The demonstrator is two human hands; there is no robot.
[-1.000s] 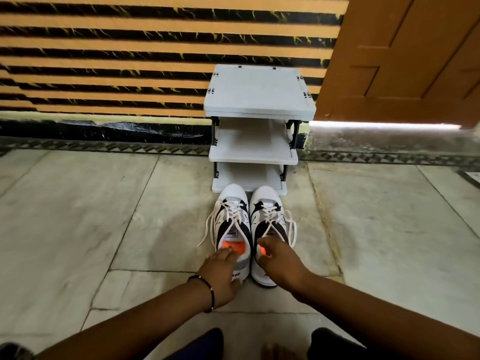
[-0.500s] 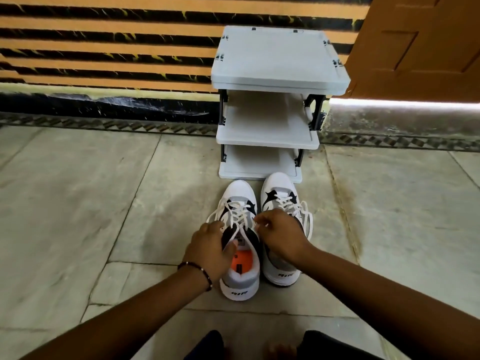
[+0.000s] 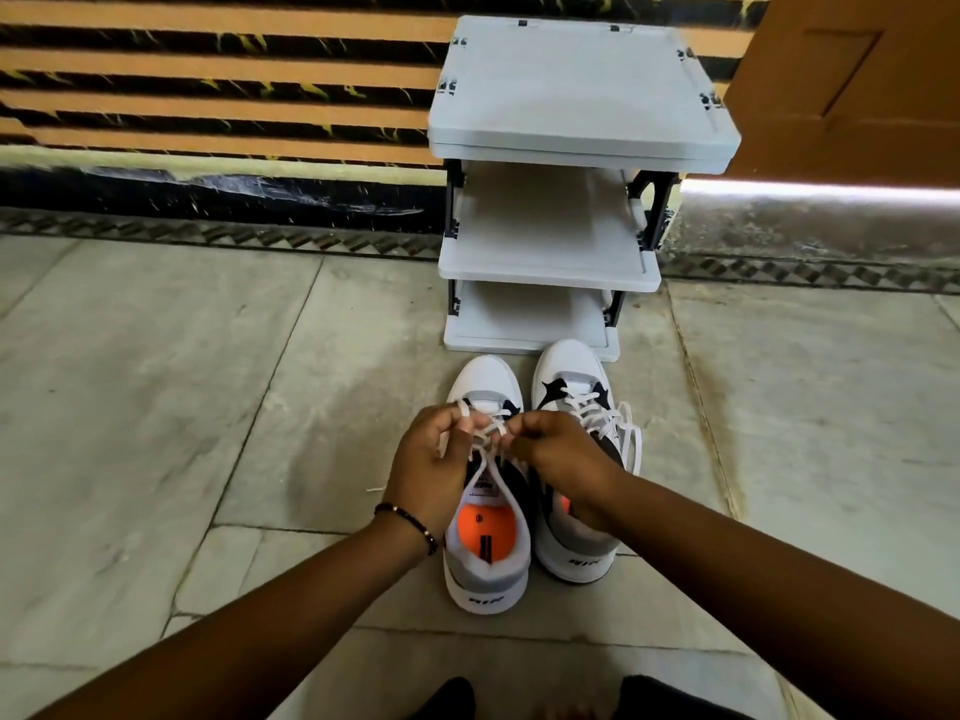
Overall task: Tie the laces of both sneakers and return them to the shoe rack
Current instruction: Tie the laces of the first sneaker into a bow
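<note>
Sneakers stand as a pair on the stone floor (image 3: 156, 407), toes pointing to 12 o'clock, heels toward you, just in front of the shoe rack (image 3: 571, 96). The rack is the biggest piece here: grey, three shelves, set against the striped wall (image 3: 208, 70) at 12 o'clock, with a brown door (image 3: 857, 70) at its 2 o'clock. None of its visible shelves holds a shoe.

The left sneaker (image 3: 485, 574) sits slightly nearer you than the right sneaker (image 3: 576, 548); the two are side by side and nearly touching. Both show orange insoles and grey heel collars.

Your left hand (image 3: 431, 470) and right hand (image 3: 561, 449) meet over the left sneaker's tongue, fingers curled, each pinching a strand of its white laces (image 3: 483, 433). The strands cross between your fingertips. One loose end trails to the floor at the 9 o'clock side of that shoe. The right sneaker's laces (image 3: 631, 439) hang loose over its 3 o'clock side, not knotted.

A dark beaded bracelet (image 3: 410, 519) circles your left wrist.
</note>
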